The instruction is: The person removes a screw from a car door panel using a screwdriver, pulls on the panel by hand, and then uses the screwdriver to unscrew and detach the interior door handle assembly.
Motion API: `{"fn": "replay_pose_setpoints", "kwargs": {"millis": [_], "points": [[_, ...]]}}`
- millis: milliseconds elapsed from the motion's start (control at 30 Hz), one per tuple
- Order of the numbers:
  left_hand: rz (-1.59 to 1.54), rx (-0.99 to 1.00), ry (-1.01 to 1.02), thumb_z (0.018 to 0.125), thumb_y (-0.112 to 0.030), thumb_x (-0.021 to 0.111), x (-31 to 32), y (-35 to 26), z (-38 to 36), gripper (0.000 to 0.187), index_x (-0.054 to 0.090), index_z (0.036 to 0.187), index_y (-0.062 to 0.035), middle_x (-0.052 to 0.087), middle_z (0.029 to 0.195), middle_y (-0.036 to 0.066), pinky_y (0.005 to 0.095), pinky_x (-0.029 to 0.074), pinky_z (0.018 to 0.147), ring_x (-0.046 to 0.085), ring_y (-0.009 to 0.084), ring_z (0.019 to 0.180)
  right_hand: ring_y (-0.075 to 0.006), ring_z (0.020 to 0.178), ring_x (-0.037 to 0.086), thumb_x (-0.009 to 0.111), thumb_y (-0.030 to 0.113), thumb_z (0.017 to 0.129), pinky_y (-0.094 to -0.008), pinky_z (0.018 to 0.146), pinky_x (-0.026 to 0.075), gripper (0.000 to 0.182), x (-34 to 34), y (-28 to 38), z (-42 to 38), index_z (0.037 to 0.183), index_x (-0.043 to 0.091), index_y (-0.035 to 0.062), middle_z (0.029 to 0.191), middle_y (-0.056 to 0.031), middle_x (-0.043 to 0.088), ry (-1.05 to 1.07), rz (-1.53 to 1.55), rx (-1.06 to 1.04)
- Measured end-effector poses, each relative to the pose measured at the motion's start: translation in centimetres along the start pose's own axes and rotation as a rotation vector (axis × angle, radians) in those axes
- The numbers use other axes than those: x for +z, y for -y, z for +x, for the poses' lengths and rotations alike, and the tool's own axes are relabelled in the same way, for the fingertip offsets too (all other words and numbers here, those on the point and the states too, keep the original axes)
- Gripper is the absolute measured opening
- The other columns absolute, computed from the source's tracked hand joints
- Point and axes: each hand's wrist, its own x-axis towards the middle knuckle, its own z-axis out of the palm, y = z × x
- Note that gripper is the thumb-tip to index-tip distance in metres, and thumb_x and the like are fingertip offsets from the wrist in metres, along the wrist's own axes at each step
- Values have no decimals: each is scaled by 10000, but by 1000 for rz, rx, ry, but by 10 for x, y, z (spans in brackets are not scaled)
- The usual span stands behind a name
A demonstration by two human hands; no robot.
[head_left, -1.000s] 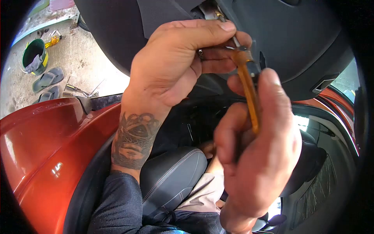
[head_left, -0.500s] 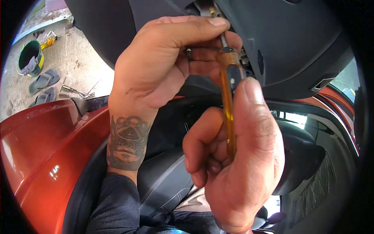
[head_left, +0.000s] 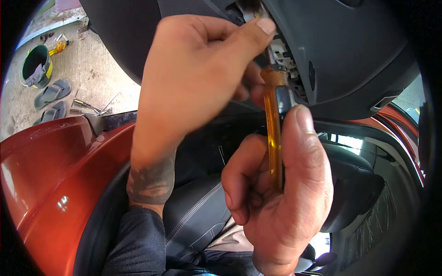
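A screwdriver [head_left: 272, 124] with an amber and black handle stands nearly upright, its shaft pointing up toward a gap in the dark dashboard panel [head_left: 331, 50]. My right hand [head_left: 290, 188] is closed around the handle's lower part, thumb along its side. Higher up, my left hand [head_left: 198, 73] is closed, with thumb and fingers pinched over the shaft; its back faces me and hides most of its fingers. White clips or connectors [head_left: 282, 55] show inside the gap, just right of the left fingertips. The screwdriver's tip is hidden.
Below the hands is a black car seat [head_left: 193, 207], with an orange body panel [head_left: 55, 170] at the left. On the concrete outside are a dark bucket with a cloth [head_left: 39, 69], sandals [head_left: 53, 94] and several metal tools [head_left: 90, 106].
My left hand has rolled over, so its back now shows instead of its palm side. More of the white parts in the gap is visible. The screwdriver has shifted slightly right and down.
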Motion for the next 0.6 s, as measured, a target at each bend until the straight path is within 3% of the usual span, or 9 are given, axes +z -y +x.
{"fn": "replay_pose_setpoints", "kwargs": {"millis": [33, 100, 233, 333, 367, 467, 567, 600], "points": [[281, 189, -181, 909, -148, 619, 1, 4, -2, 190, 659, 972, 26, 661, 709, 58, 198, 444, 530, 606, 107, 602, -104, 344, 325, 355, 479, 974, -221, 353, 235, 586, 0, 0, 0, 1223, 501, -32, 461, -82, 453, 2, 8, -2], [567, 383, -361, 917, -136, 608, 4, 6, -5, 188, 663, 987, 29, 650, 690, 43, 181, 410, 519, 578, 78, 589, -98, 344, 320, 365, 468, 972, -221, 355, 233, 578, -4, -5, 2, 1226, 505, -32, 460, -81, 457, 25, -47, -72], [491, 488, -275, 911, -78, 564, 16, -6, -9, 229, 663, 1110, -20, 665, 706, 45, 215, 433, 537, 559, 79, 569, -90, 339, 310, 377, 461, 967, -217, 355, 226, 570, -20, -18, 13, 1221, 512, -31, 451, -72, 456, 129, -250, -262], [985, 760, -382, 890, -59, 557, -9, 16, 8, 274, 650, 1148, -41, 694, 785, 138, 277, 485, 590, 639, 174, 602, -87, 336, 305, 378, 460, 965, -216, 353, 218, 570, -19, -17, 13, 1217, 514, -32, 447, -69, 452, 136, -312, -292], [1037, 781, -380, 882, -56, 555, -8, 15, 6, 289, 646, 1156, -50, 681, 823, 177, 301, 495, 613, 659, 228, 641, -86, 336, 303, 378, 460, 965, -216, 352, 216, 569, -17, -16, 11, 1216, 514, -32, 447, -69, 451, 132, -313, -292], [1098, 742, -363, 874, -58, 554, -6, 13, 5, 297, 644, 1157, -54, 669, 871, 218, 327, 506, 641, 680, 301, 706, -86, 336, 306, 377, 458, 966, -218, 349, 217, 567, -8, -8, 6, 1211, 515, -34, 450, -69, 453, 1, -99, -36], [1084, 719, -326, 873, -66, 557, -10, 14, 9, 291, 647, 1149, -49, 668, 868, 220, 328, 507, 645, 680, 322, 729, -84, 337, 310, 373, 445, 971, -216, 350, 224, 557, -22, -24, 16, 1212, 509, -38, 456, -68, 456, 125, -327, -333], [1072, 735, -314, 872, -67, 558, -10, 14, 9, 291, 648, 1148, -49, 667, 862, 221, 327, 507, 644, 680, 322, 726, -82, 339, 311, 371, 436, 974, -215, 351, 228, 549, -22, -24, 16, 1211, 506, -39, 459, -66, 459, 127, -335, -328]]}}
